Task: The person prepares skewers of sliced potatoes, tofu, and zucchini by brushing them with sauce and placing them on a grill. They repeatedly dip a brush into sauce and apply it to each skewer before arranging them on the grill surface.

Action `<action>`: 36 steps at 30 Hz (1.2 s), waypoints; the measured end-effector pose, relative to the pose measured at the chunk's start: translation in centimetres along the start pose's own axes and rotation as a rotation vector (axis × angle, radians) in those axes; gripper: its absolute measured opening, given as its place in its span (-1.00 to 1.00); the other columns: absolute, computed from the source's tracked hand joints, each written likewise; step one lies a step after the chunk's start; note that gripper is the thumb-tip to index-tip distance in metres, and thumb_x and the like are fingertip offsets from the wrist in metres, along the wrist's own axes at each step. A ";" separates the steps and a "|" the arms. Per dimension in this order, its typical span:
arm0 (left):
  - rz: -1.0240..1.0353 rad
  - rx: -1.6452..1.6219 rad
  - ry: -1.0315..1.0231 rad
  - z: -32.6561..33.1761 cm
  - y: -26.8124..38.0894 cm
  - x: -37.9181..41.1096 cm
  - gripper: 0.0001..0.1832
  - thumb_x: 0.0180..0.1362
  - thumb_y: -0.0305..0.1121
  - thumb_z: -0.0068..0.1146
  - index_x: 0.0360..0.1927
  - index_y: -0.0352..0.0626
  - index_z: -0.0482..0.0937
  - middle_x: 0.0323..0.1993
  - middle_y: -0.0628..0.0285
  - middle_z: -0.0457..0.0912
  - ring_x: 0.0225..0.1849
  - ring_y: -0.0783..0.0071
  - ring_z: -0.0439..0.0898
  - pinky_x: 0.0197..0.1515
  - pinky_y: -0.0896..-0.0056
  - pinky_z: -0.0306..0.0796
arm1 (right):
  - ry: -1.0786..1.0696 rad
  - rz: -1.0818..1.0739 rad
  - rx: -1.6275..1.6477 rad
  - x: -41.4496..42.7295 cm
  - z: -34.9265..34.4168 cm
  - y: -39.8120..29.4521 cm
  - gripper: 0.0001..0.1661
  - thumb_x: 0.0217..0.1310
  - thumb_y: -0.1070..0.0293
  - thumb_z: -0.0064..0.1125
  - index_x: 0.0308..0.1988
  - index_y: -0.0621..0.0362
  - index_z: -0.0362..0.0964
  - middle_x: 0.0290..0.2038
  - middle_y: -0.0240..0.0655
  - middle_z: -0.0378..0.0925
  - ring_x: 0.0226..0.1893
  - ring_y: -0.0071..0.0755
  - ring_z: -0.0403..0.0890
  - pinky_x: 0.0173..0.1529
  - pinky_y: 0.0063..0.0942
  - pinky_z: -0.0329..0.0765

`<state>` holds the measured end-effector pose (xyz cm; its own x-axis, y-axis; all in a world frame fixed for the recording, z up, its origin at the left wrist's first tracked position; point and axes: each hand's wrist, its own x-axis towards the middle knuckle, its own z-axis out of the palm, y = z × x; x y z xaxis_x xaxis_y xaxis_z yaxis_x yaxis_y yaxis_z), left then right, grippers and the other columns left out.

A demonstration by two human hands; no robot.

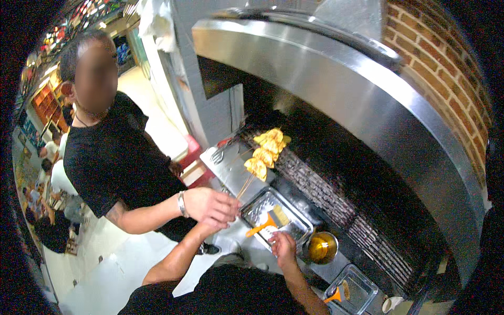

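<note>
Skewers with yellow, seasoned slices (264, 154) rest partly over the grill, their sticks (245, 188) pointing back towards me. At the stick ends, another person's hand (208, 206) with a metal wristband overlaps my left hand (210, 227). Most of my left hand is hidden there, so whose fingers grip the sticks is unclear. My right hand (284, 249) hovers by the near edge of a glass tray (309, 225), fingers loosely bent, with nothing visible in it. Across that tray lies an orange-handled basting brush (268, 223), just beyond my right fingertips.
A bowl of amber liquid (323, 248) stands right of my right hand. Farther right is a second glass tray (364, 271) with another orange brush (336, 294). The long grill grate (315, 179) runs beneath a steel hood (334, 78). A person in black (114, 157) stands close at left.
</note>
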<state>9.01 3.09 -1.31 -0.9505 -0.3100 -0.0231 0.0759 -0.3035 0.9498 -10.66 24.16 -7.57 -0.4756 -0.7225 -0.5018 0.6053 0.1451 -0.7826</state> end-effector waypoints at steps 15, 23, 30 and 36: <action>0.478 1.726 0.393 -1.9 4.8 -3.3 -0.88 0.00 -0.53 -0.04 -0.33 -0.16 0.43 -0.33 0.22 0.42 -0.22 0.38 0.38 -0.12 0.41 0.31 | -0.165 0.057 -0.179 1.7 6.7 -2.4 -0.74 0.11 0.19 -0.05 -0.31 0.16 0.36 -0.51 -0.34 0.48 -0.73 -0.63 0.28 -0.69 -0.66 0.17; 0.038 0.344 0.937 -1.9 1.5 -8.5 -0.83 0.12 -0.35 0.05 -0.30 -0.24 0.51 -0.57 0.43 0.44 -0.51 0.68 0.39 -0.44 0.63 0.27 | -0.127 -0.002 -0.108 5.1 10.6 -3.3 -0.77 0.13 0.30 -0.08 -0.28 0.22 0.37 -0.49 -0.25 0.44 -0.75 -0.67 0.26 -0.73 -0.70 0.13; 0.133 0.310 0.792 -10.2 1.7 4.8 -0.75 0.14 -0.34 -0.02 -0.14 -0.26 0.46 -0.30 0.27 0.54 -0.26 0.55 0.46 -0.16 0.54 0.31 | 0.114 -0.050 0.046 12.9 15.1 -3.8 -0.74 0.17 0.19 0.00 -0.18 0.07 0.37 -0.39 -0.39 0.47 -0.67 -0.68 0.31 -0.69 -0.72 0.17; -0.235 -0.173 0.254 -16.9 0.8 14.4 -0.66 0.21 -0.21 -0.20 -0.10 -0.22 0.44 -0.33 0.26 0.58 -0.43 0.56 0.46 -0.43 0.57 0.28 | 0.151 -0.064 0.140 16.4 19.2 -4.5 -0.68 0.24 0.19 -0.10 -0.08 0.12 0.31 -0.39 -0.36 0.48 -0.69 -0.68 0.28 -0.71 -0.73 0.13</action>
<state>0.50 -16.81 -6.18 -0.8447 -0.4209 -0.3308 -0.0643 -0.5337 0.8433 -8.89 -1.35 -5.22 -0.5999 -0.6164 -0.5101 0.6483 -0.0009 -0.7614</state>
